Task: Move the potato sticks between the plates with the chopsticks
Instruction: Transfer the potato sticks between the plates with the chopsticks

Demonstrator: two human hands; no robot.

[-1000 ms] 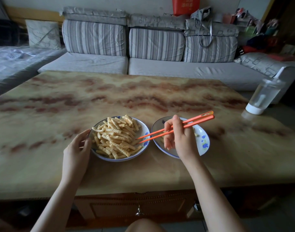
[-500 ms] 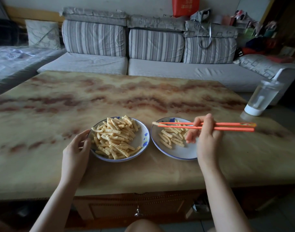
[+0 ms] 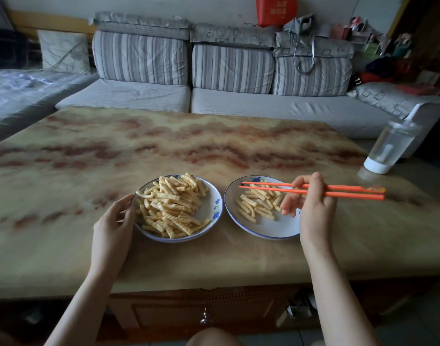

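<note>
On the marbled table (image 3: 214, 141) in front of the sofa (image 3: 238, 103), two white plates with blue rims sit side by side, close together but not touching. Piled high on the left plate (image 3: 215, 203) is a big heap of potato sticks (image 3: 174, 206), crinkle-cut and pale yellow, spread over most of the dish. On the right plate (image 3: 263, 229) lies a much smaller cluster of sticks (image 3: 258, 203), gathered toward its far half, with the near half bare.

The person's left hand (image 3: 114, 226) rests at the left rim of the fuller plate, fingers loosely curled and the fingertips touching the edge, steadying it; it grips nothing else. Over the right side of the second plate, the right hand (image 3: 311, 208) holds a pair of orange chopsticks (image 3: 348, 191), pinched between thumb and upper fingers, while the lower fingers hang relaxed above the sticks. Lying nearly level and almost parallel, the chopsticks point left with their tips slightly apart over the far part of the right plate, above the small cluster. I see no stick caught between the tips. Their thick ends jut out past the hand to the right.

Far off at the table's right edge stands a clear plastic cup (image 3: 391, 146) with a lid and straw, well apart from both plates.
</note>
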